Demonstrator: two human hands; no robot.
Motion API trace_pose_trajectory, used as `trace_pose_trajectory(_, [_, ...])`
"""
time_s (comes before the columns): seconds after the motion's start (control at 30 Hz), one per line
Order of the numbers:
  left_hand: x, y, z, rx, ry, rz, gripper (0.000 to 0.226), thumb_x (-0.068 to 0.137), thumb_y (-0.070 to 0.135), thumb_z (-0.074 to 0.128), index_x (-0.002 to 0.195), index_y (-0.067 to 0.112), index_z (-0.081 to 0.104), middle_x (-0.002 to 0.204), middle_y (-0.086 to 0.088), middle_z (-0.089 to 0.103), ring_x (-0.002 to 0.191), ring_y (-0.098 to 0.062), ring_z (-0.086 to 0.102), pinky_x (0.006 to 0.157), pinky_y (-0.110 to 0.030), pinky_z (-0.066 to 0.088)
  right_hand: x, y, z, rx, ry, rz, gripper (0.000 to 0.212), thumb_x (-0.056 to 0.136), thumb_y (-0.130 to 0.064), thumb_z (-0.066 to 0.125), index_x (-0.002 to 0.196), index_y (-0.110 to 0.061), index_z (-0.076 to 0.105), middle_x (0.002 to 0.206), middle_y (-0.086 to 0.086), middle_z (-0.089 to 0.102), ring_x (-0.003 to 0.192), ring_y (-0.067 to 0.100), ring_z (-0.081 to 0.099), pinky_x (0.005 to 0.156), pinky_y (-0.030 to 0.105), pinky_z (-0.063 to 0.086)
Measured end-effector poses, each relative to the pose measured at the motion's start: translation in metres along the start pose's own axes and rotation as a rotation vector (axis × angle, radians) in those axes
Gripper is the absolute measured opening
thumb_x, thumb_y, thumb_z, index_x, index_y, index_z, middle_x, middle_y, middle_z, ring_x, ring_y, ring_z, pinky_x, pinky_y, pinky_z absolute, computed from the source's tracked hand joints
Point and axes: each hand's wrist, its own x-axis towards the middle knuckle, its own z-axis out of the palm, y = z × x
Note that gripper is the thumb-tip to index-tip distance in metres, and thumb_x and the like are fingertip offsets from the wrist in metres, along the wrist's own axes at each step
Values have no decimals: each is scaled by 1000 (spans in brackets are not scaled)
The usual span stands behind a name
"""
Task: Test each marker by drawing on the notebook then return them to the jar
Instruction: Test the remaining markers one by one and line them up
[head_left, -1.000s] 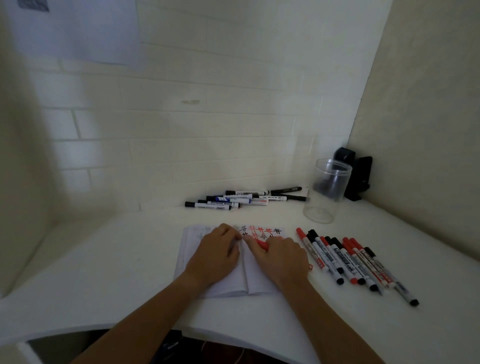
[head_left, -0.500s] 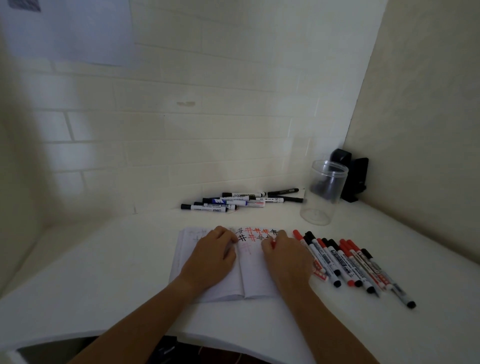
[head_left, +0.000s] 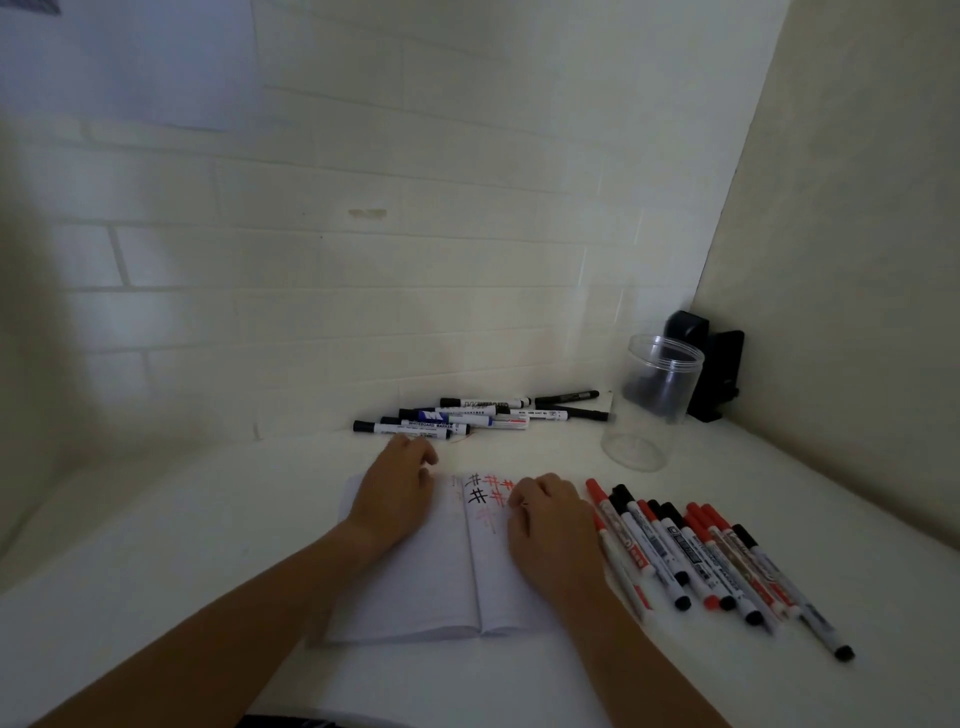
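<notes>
right hand (head_left: 553, 525) fingers curled, marker hidden | left hand (head_left: 397, 491) flat on open white paper notebook (head_left: 415, 587) | press page steady, stroke lightly

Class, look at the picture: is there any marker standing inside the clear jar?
No: the clear jar holds no marker; all markers lie on the table.

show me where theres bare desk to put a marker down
Bare desk lies left of the notebook, and right of the jar. It is crowded beside the right hand, where the row of markers lies, and along the wall with the marker pile.
</notes>
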Motion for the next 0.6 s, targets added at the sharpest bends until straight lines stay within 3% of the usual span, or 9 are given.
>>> trace_pose_trajectory(0.13, [27,-21,1,221,10,-146,41,86,-3,53,126,8,56,126,-12,52,114,-32,50,89,-43,45,2,2,3,-16,-40,37,11,94,-27,46,100,-25,56,99,-7,53,90,13,45,79,30,43])
trace_pose_trajectory(0.23, [44,-31,0,348,12,-180,47,88,-1,51,134,11,51,129,-12,53,117,-31,48,90,-42,42,3,2,4,-10,-50,40,9,95,-28,45,100,-26,53,101,-7,51,91,12,44,82,29,44])
trace_pose_trajectory(0.37, [51,-37,4,402,49,-170,44,82,-6,53,124,11,56,119,-14,56,110,-33,50,90,-43,39,6,2,8,-4,-64,35,14,94,-29,40,100,-25,51,102,-6,50,92,13,43,82,32,45])
trace_pose_trajectory(0.5, [51,-36,3,406,42,-155,38,79,-6,52,110,16,58,109,-10,54,103,-31,51,93,-44,31,5,2,9,-12,-51,20,40,84,-38,16,98,-25,51,99,-6,50,90,14,44,79,32,45])
trace_pose_trajectory(0.6, [47,-36,-4,390,16,-159,38,79,-5,51,106,21,56,105,-5,50,102,-28,50,91,-41,28,5,2,9,-21,-61,31,31,89,-35,26,101,-25,52,101,-6,51,91,13,44,81,31,44])
